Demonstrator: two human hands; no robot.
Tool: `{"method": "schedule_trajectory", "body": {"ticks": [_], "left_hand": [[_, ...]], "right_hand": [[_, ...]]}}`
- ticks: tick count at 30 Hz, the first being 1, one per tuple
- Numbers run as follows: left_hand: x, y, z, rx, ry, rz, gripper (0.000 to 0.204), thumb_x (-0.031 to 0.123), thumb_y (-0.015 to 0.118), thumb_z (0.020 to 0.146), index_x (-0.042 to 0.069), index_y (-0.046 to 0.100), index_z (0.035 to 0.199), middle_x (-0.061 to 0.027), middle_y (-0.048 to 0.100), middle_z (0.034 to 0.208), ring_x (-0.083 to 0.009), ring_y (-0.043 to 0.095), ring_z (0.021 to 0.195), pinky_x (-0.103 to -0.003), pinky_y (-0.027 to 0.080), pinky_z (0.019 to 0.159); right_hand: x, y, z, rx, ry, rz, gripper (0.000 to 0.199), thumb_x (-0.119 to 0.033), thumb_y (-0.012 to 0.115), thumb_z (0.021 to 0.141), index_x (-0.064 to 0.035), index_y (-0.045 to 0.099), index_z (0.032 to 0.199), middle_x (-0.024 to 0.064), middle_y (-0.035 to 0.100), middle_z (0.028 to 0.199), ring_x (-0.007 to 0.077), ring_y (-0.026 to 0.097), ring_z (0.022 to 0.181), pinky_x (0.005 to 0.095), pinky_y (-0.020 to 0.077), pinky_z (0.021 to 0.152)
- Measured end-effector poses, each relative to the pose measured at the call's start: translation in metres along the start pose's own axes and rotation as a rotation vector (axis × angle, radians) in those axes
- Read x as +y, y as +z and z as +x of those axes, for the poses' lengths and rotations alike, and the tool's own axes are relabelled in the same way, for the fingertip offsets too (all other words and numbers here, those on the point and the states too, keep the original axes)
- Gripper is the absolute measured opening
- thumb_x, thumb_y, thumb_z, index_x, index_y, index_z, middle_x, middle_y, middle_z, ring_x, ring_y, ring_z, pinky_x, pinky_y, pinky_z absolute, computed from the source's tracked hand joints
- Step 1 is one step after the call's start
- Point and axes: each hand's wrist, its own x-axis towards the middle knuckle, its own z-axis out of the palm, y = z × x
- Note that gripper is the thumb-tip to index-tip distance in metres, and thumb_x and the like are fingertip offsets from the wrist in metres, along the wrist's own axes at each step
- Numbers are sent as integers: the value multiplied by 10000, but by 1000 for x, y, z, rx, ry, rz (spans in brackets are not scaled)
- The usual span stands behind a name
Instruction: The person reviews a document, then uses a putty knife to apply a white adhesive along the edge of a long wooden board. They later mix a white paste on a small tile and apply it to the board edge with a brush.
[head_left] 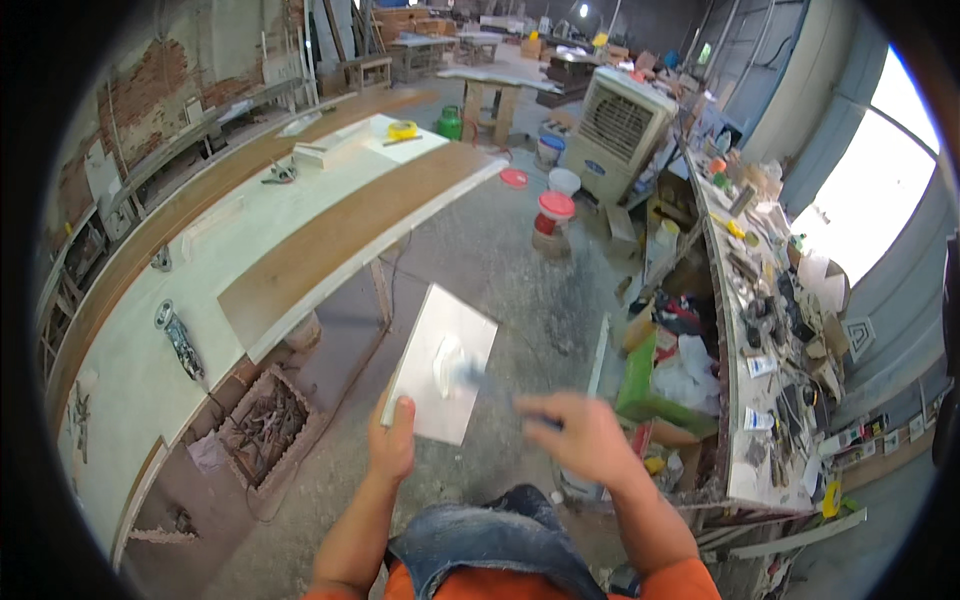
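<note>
My left hand (394,440) grips the lower left edge of a flat white board (420,380), its thumb on top. A dab of whitish paste (446,362) lies on the middle of the board, which is held tilted over the floor. To the right, my right hand (585,435) is closed round the dark handle of what looks like a putty knife (480,378). Motion smears its blade, which reaches left over the board close to the paste; whether it touches cannot be made out.
A long workbench (240,225) with white and brown panels runs along the left, bearing a power tool (180,340). Beneath it stands a crate of tools (262,430). Red-lidded buckets (555,207) and an air cooler (615,130) stand ahead. A cluttered bench (745,470) lines the right.
</note>
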Motion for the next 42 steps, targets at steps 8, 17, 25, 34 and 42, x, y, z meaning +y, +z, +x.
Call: {"method": "schedule_trajectory", "body": {"ticks": [8,17,25,34,42], "left_hand": [[-7,16,13,-36,19,14,487,252,507,1081,-61,498,1454,-133,588,1394,-215,547,1255,-370,409,1088],[-8,46,18,-71,-19,-112,471,250,495,1086,-61,495,1439,-135,603,1357,-206,566,1220,-359,419,1069],[1,63,49,-57,32,-189,464,292,489,1103,-38,476,1430,-150,583,1399,-253,578,1269,-406,447,1093],[-7,42,46,-170,135,-168,558,337,547,1076,-59,451,1457,-151,570,1424,-268,565,1294,-415,440,1102],[52,2,70,-603,-156,75,625,398,616,1032,-71,533,1437,-136,642,1353,-226,602,1225,-377,452,1065]], "right_hand": [[-8,-8,0,179,-18,-6,334,-165,733,855,-99,757,1182,186,731,1023,335,723,915,374,565,810],[11,2,14,381,-5,0,351,-182,721,857,-108,751,1199,163,742,1046,341,721,976,392,567,855],[5,16,15,300,54,123,365,-198,675,944,-34,679,1270,177,750,1049,229,744,862,352,580,774],[55,34,-10,46,516,1528,375,-116,537,1024,-47,477,1387,192,717,1013,199,640,548,278,379,356],[56,-85,41,-413,334,562,323,-147,654,947,-34,650,1249,95,743,935,132,646,569,253,458,467]]}}
